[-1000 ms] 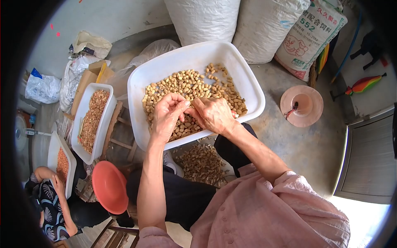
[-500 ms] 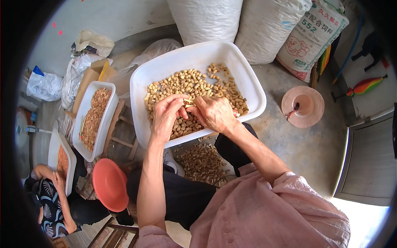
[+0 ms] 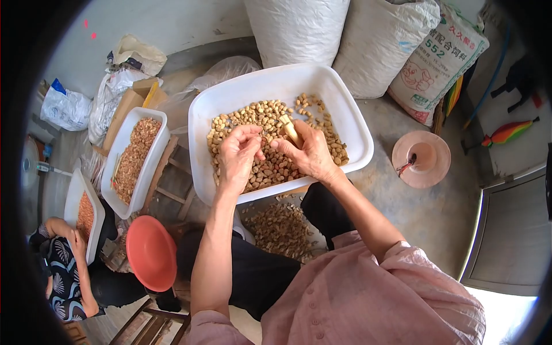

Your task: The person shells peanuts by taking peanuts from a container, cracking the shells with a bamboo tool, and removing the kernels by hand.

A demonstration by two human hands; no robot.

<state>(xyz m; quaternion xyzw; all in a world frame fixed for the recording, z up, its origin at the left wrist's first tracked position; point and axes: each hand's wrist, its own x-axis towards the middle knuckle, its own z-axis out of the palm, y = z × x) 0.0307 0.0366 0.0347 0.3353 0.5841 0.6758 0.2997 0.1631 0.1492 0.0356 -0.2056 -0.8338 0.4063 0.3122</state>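
Note:
A white plastic tub (image 3: 198, 115) in front of me holds many unshelled peanuts (image 3: 264, 110). My right hand (image 3: 315, 154) is wrapped round a pale split bamboo tool (image 3: 291, 130), which points up and away from me. Just left of it, my left hand (image 3: 238, 156) is over the peanuts with thumb and fingertips pinched together. Whatever lies between those fingertips is too small to make out. The two hands are close but apart.
Broken shells (image 3: 282, 230) lie on the floor below the tub. To the left are a tub of shelled peanuts (image 3: 138, 155), an orange-red basin (image 3: 151, 253) and another person's arm (image 3: 83, 270). White sacks (image 3: 299, 29) stand behind; a pink hat-shaped container (image 3: 421, 159) sits right.
My hands have drawn apart from meeting over the tub. The right hand has turned so the bamboo tool points up, and the left has moved slightly right in view. The camera view has shifted slightly.

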